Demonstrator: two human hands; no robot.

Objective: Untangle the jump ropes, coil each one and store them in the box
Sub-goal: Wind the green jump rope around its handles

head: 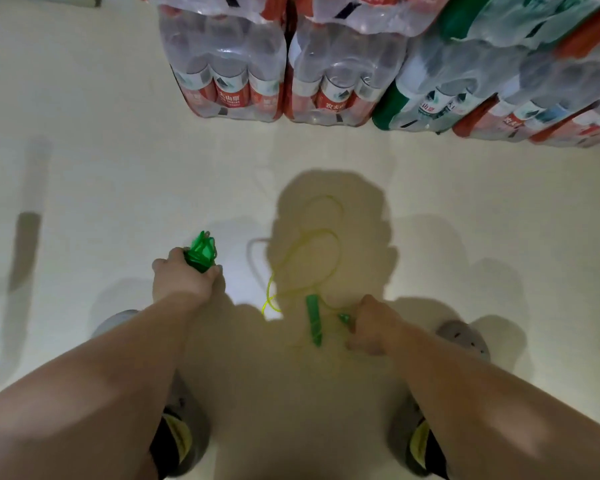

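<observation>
Green jump rope point(201, 252): bundled in short loops and gripped in my left hand point(184, 278), fingers curled tight round the bundle, loops sticking out past the knuckles. Yellow jump rope point(309, 244): uncoiled, lying in loose loops on the floor point(84, 168) between my two hands, mostly inside my shadow. First green handle point(314, 320): flat on the floor, just beside my right hand point(368, 323), not touched. Second green handle point(344, 318): right fingers curled round it, only its tip showing, yellow cord running from that tip. Shrink-wrapped packs of water bottles point(229, 74): standing in a row on the floor, well beyond both ropes
</observation>
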